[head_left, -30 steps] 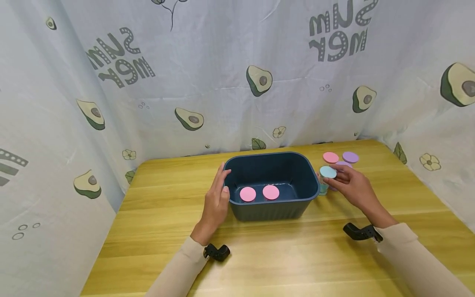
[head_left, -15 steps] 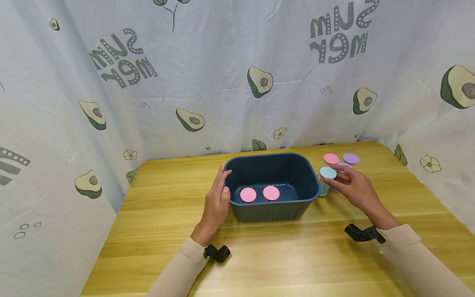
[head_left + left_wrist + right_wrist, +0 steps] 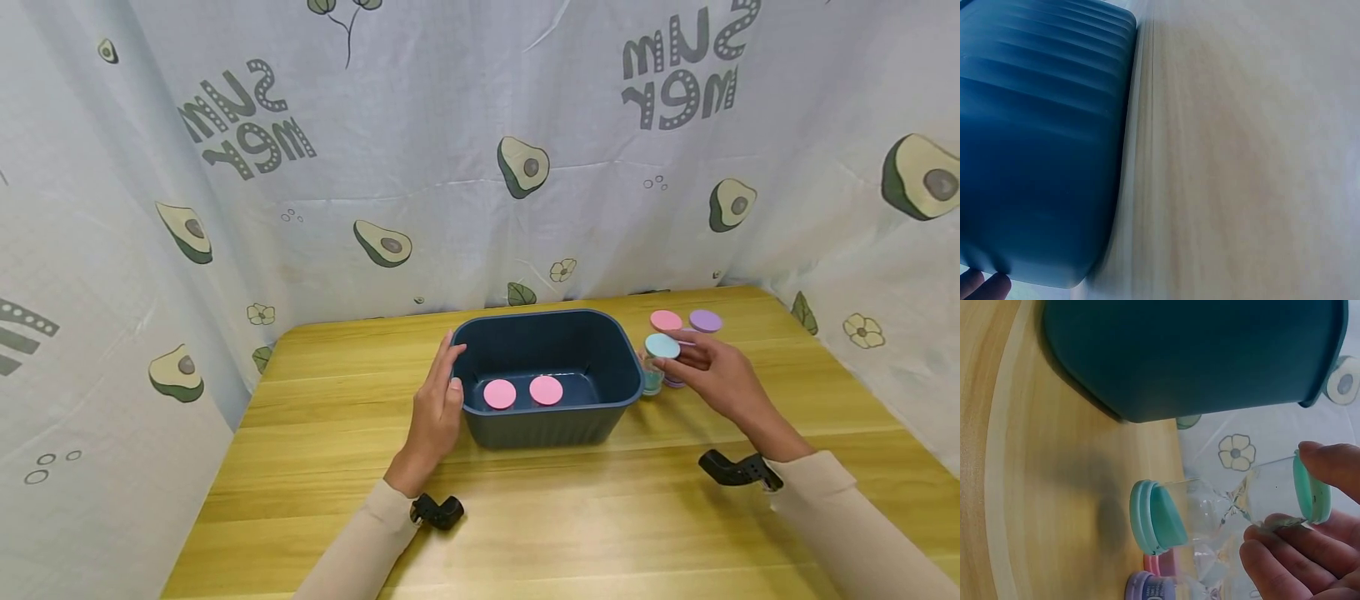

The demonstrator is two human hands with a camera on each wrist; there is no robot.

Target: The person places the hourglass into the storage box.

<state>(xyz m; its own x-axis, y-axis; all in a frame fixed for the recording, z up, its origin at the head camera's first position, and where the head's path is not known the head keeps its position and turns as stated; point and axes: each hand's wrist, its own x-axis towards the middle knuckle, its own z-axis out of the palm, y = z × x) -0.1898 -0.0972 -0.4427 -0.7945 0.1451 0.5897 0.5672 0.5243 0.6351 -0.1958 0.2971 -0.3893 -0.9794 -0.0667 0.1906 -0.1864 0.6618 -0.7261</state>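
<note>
My right hand [image 3: 716, 375] pinches an hourglass [image 3: 662, 347] by its mint-green upper cap, just right of a dark blue bin [image 3: 540, 427]. In the right wrist view the hourglass [image 3: 1261, 494] shows clear glass between two mint caps, thumb on one side and fingers on the other. Whether its base touches the table, I cannot tell. My left hand [image 3: 437, 408] rests at the bin's left end, fingers extended along the rim. Two of its fingertips [image 3: 991, 289] show beside the bin wall in the left wrist view. Inside the bin stand two pink-capped hourglasses [image 3: 500, 394].
Behind my right hand, a pink-capped hourglass [image 3: 666, 320] and a purple-capped one [image 3: 705, 321] stand near the table's back edge. Another purple cap is partly hidden by the hand. A printed curtain [image 3: 450, 200] hangs behind the wooden table [image 3: 525, 517].
Both hands hold nearly the same places. Only a slight shift of the whole view shows; the mint-capped hourglass stays beside the bin in my right hand.
</note>
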